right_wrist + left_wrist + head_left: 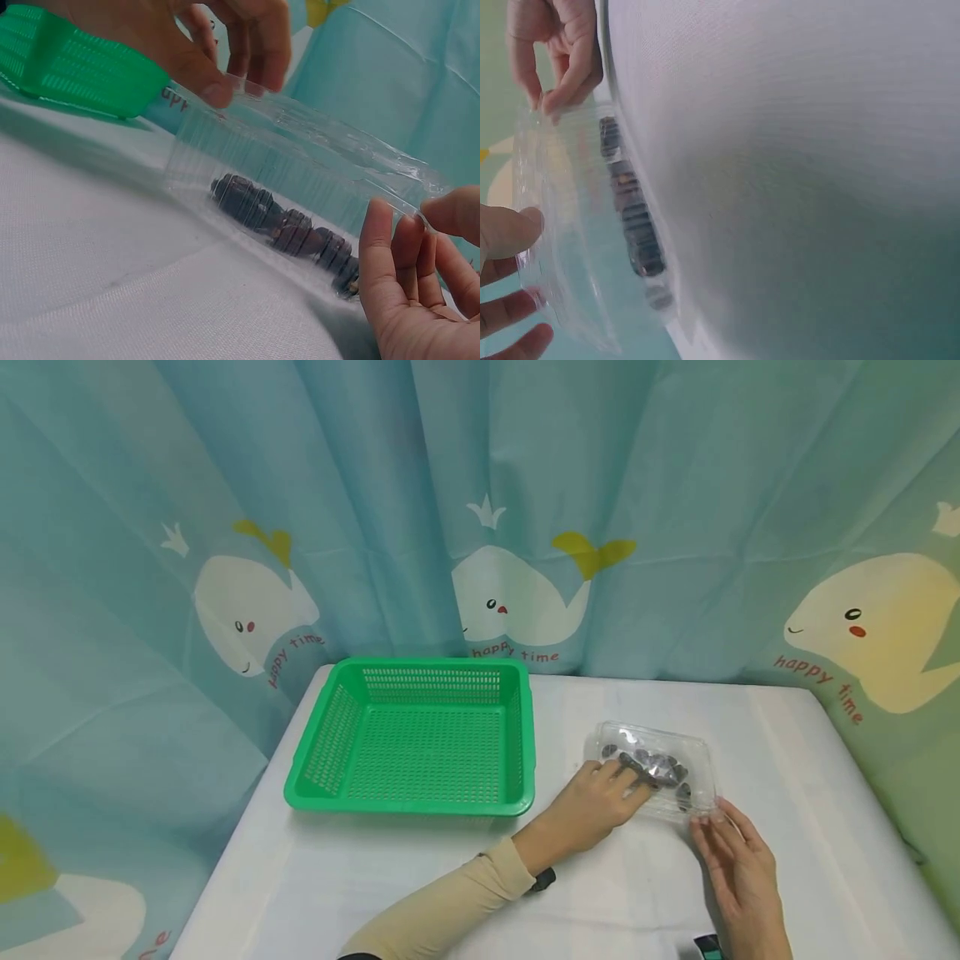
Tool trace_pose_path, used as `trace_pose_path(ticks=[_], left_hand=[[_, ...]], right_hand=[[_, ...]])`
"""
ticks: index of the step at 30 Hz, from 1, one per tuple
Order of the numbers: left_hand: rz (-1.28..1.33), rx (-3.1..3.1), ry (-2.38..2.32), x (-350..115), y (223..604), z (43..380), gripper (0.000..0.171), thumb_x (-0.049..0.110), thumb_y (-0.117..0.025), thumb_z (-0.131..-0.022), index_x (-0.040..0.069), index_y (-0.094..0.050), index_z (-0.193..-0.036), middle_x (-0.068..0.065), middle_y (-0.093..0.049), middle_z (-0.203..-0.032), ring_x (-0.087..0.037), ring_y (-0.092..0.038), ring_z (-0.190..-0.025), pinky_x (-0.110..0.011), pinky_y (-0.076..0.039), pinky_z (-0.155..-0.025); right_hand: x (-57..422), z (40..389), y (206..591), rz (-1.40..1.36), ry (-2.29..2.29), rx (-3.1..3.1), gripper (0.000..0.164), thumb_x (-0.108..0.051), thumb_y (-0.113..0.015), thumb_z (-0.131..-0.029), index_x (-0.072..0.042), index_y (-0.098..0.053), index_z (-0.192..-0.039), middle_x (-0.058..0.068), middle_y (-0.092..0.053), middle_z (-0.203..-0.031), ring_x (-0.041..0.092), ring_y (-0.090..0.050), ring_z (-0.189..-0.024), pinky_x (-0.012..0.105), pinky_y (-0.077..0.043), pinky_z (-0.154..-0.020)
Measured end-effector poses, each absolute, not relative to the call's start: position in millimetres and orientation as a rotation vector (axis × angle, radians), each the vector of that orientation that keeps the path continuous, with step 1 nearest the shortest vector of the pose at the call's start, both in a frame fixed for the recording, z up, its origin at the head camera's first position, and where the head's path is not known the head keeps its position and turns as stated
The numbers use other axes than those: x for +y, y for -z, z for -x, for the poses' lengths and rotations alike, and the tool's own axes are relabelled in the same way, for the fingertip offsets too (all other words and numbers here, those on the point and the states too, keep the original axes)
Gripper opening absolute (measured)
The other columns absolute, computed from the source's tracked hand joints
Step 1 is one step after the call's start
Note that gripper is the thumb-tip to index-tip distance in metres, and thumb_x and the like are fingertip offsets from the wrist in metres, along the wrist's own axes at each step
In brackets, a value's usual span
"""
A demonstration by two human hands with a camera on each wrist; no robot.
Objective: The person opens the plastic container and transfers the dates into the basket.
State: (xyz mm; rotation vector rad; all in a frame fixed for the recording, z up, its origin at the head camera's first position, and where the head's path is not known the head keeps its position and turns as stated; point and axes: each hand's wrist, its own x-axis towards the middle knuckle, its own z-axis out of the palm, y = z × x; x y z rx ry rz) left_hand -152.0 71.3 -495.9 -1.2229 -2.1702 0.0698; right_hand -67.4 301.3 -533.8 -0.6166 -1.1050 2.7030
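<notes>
A clear plastic clamshell box (697, 760) sits on the right half of the white table. Through its walls I see several dark, rounded pieces (296, 231) lying along the bottom; their exact kind is hard to tell. My left hand (596, 806) reaches over the near left side of the box, thumb at the lid's edge and bent fingers on its top. At the near right corner, my right hand (738, 864) pinches the rim between thumb and fingers, as the right wrist view shows. The lid appears to lie over the box.
A green plastic basket (408, 804) with slotted walls stands to the left of the box, with nothing in it. Behind the white table (360, 877) hangs a blue-green curtain (675, 485) printed with whales.
</notes>
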Motion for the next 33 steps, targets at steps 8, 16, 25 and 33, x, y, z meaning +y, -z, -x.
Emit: trace_pose_path(ticks=[8, 16, 25, 33], left_hand=[[1.232, -2.152, -0.040, 53.1, 498.9, 154.7, 0.018, 0.018, -0.059, -0.105, 0.029, -0.072, -0.113, 0.009, -0.069, -0.115, -0.012, -0.065, -0.110, -0.024, -0.057, -0.083], [1.239, -2.131, 0.057, 45.8, 505.2, 158.7, 0.012, 0.016, -0.062, -0.103, 0.023, -0.072, -0.104, 0.005, -0.070, -0.117, -0.012, -0.065, -0.111, -0.021, -0.056, -0.084], [1.352, -2.157, 0.251, 39.5, 508.3, 166.4, 0.006, 0.020, -0.066, -0.102, 0.018, -0.072, -0.103, 0.002, -0.070, -0.125, -0.014, -0.065, -0.121, -0.024, -0.056, -0.094], [1.391, -2.163, 0.278, 37.7, 508.2, 168.2, 0.009, 0.015, -0.064, -0.103, 0.019, -0.072, -0.102, 0.004, -0.070, -0.126, -0.014, -0.064, -0.123, -0.023, -0.055, -0.094]], right_hand=[[303.6, 66.9, 532.8, 0.627, -2.719, -1.055, 0.029, 0.004, -0.059, -0.102, -0.013, -0.074, -0.120, 0.000, -0.072, -0.112, 0.013, -0.074, -0.099, 0.028, -0.062, -0.090], [304.8, 65.9, 532.2, 0.676, -2.702, -1.087, 0.030, 0.002, -0.060, -0.103, -0.015, -0.072, -0.124, -0.002, -0.070, -0.113, 0.012, -0.072, -0.099, 0.027, -0.062, -0.090], [307.8, 67.1, 531.3, 0.712, -2.694, -1.127, 0.029, 0.000, -0.061, -0.103, -0.017, -0.070, -0.124, -0.003, -0.064, -0.117, 0.011, -0.073, -0.099, 0.027, -0.061, -0.091], [310.3, 65.7, 532.2, 0.735, -2.695, -1.142, 0.031, -0.001, -0.061, -0.103, -0.019, -0.069, -0.126, -0.003, -0.063, -0.116, 0.011, -0.072, -0.099, 0.027, -0.062, -0.091]])
